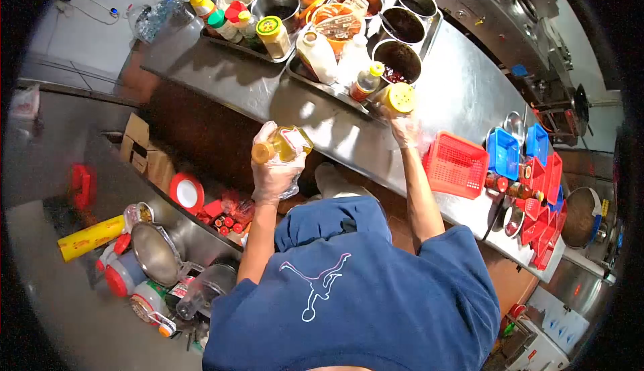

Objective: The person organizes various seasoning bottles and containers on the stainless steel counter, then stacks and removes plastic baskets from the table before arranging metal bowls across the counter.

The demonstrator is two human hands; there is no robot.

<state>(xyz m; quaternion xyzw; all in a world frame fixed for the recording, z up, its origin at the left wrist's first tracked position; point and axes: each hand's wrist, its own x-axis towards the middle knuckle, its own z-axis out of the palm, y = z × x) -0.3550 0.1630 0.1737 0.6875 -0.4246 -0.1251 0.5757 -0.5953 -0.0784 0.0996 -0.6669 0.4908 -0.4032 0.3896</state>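
Observation:
My left hand (277, 178), in a thin clear glove, is wrapped round a bottle of yellow liquid (292, 143) with a yellowish cap, tilted above the floor gap before the steel counter (268, 96). My right hand (404, 129), also gloved, holds a jar with a yellow perforated lid (400, 97) at the counter's front edge. Just left of that jar stands a small bottle with a yellow cap (366, 81). White plastic bottles (318, 57) stand beside it on a metal tray. A metal pot with dark red contents (397, 62) is behind the jar.
More pots (402, 25) and seasoning jars (272, 35) fill the counter's back. A red basket (457, 163) and blue baskets (503, 153) lie at the right. On the lower left surface are a metal bowl (154, 253), bottles and a yellow roll (92, 238).

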